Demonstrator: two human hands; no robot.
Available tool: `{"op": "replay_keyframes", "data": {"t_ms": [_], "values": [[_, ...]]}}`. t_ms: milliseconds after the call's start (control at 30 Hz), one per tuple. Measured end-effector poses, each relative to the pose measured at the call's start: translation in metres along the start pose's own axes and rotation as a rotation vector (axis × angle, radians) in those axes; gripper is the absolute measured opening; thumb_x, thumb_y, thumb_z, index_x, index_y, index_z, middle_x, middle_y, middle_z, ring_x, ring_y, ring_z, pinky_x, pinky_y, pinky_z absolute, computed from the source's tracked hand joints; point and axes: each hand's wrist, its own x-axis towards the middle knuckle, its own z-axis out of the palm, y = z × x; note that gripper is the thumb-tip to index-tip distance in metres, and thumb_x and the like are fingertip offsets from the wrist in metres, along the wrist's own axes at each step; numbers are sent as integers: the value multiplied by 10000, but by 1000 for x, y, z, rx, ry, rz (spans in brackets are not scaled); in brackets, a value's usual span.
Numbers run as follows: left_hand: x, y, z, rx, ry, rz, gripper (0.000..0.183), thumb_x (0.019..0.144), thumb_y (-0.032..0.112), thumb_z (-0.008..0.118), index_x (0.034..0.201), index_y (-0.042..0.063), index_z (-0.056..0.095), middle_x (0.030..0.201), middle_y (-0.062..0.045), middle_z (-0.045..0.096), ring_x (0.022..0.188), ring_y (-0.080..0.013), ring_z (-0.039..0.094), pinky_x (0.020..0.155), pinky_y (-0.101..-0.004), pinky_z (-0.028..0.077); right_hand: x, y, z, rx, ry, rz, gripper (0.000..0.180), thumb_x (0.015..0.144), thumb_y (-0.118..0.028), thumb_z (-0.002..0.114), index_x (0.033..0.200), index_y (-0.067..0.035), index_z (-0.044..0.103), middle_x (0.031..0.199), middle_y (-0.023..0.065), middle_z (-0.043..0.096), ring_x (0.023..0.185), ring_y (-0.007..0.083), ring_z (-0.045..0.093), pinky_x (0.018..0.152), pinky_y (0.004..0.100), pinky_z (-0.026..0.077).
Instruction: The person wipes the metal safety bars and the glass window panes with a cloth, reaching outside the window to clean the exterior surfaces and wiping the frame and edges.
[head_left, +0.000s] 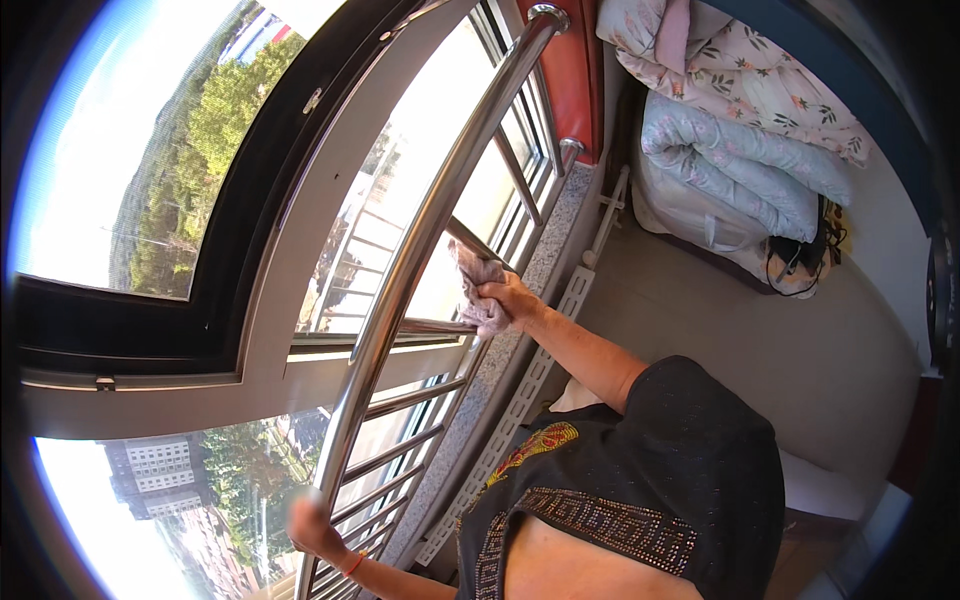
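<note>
My right hand (514, 301) is closed on a crumpled, pale pinkish cloth (484, 289). The cloth lies against the thin steel bars (439, 327) of a window guard railing, close to their lower ends. At the lower left, my left hand (313, 526), with a red cord on its wrist, is wrapped around the thick polished steel top rail (420, 225). Its fingertips are blurred, and part of its grip is hidden.
A black-framed window sash (217, 330) juts in at the upper left. Below the bars runs a speckled stone sill (480, 386), with a white radiator (510, 401) beside it. Folded quilts (742, 165) are piled at the upper right. A red post (566, 82) anchors the rail's far end.
</note>
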Motion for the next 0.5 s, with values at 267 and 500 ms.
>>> {"op": "replay_keyframes", "data": {"t_ms": [267,500], "values": [[-7,-12,-2,-59,-86,-116,252,875,204,465,721,18,538,679,-120,531,576,-241,496,572,-372,398,-44,-78,-41,117,111,-314,298,784,-91,570,1066,3,589,919,85,644,768,160,644,681,305,549],[2,-1,1,-73,-51,-150,423,950,310,342,646,38,455,572,-125,434,485,-272,392,512,-414,295,38,-82,7,-118,77,-321,348,821,-37,622,1159,-36,537,915,56,633,795,146,636,668,284,547]]}}
